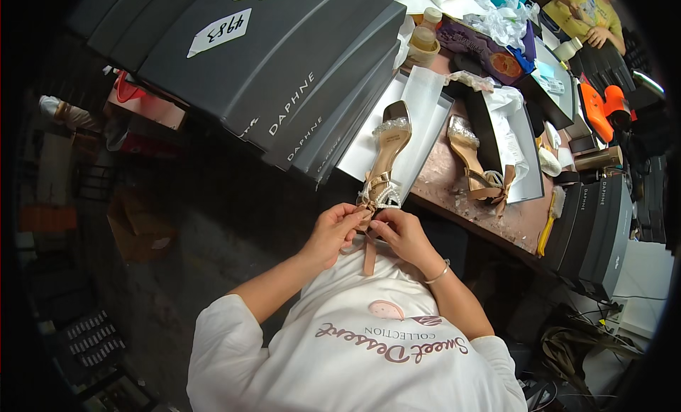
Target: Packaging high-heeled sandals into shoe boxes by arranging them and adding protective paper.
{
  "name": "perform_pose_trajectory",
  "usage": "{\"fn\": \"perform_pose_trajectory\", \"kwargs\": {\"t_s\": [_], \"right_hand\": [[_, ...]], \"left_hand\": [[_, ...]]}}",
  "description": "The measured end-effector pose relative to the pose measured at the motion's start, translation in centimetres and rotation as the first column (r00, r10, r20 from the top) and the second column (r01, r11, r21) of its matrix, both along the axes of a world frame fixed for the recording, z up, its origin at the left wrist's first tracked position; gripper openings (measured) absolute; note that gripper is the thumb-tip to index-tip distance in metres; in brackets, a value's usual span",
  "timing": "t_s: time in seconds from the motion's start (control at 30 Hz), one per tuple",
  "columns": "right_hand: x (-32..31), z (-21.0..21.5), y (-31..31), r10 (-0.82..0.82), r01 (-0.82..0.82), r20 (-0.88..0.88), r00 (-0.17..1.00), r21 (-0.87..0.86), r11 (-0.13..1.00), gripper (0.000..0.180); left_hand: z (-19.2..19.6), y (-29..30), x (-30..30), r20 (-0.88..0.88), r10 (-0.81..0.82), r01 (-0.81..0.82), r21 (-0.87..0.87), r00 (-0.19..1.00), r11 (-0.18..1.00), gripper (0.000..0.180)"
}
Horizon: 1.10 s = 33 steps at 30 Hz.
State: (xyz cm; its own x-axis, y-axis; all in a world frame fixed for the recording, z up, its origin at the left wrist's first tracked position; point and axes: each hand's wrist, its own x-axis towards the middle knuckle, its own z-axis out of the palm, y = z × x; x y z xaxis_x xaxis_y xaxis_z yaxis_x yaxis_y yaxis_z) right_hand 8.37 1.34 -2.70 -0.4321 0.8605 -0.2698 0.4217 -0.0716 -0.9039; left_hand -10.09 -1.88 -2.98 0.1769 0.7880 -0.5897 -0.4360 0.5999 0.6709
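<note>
A gold sandal [389, 144] with a glittery toe strap and pearl strings lies toe-away over an open white shoe box [425, 107], its heel end toward me. At that end, my left hand [333, 233] pinches a tan ribbon [369, 257], part of which hangs down in front of my shirt. Close beside it, my right hand [401, 232] has its thumb and fingers closed on the same ribbon near the pearls. The fingers hide the ribbon's knot or loop. The matching sandal [464, 146], its tan ribbon tied in a bow, rests on the table to the right.
Stacked dark shoe boxes [284, 79] rise at the left. An open box with white tissue paper [507, 121] stands right of the second sandal. A yellow-handled brush [551, 220] lies at the table [440, 178] edge. Another person [592, 18] is at the far right.
</note>
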Motion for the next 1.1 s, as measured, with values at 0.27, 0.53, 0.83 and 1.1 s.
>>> {"fn": "perform_pose_trajectory", "kwargs": {"t_s": [0.27, 0.53, 0.83, 1.1], "right_hand": [[-1.0, 2.2, 0.1, -0.002, 0.022, -0.088, 0.996, 0.229, 0.973, 0.018], [-0.5, 1.8, -0.7, -0.096, 0.143, -0.207, 0.974, 0.228, 0.963, 0.015], [1.7, 6.5, 0.6, 0.108, -0.313, 0.365, 0.925, 0.567, 0.762, 0.018], [8.5, 7.5, 0.4, -0.1, -0.32, 0.684, 0.723, 0.459, 0.829, 0.044]], "left_hand": [[0.4, -0.2, 0.3, 0.173, 0.027, -0.027, -0.003, 0.985, 1.0, 0.012], [0.8, 0.3, -0.2, 0.051, -0.038, 0.034, 0.087, 0.998, 0.996, 0.021], [1.3, 1.6, -0.5, 0.003, -0.112, 0.11, 0.146, 0.994, 0.983, 0.02], [1.6, 2.6, -0.2, -0.085, -0.117, 0.129, 0.154, 0.989, 0.98, 0.019]]}}
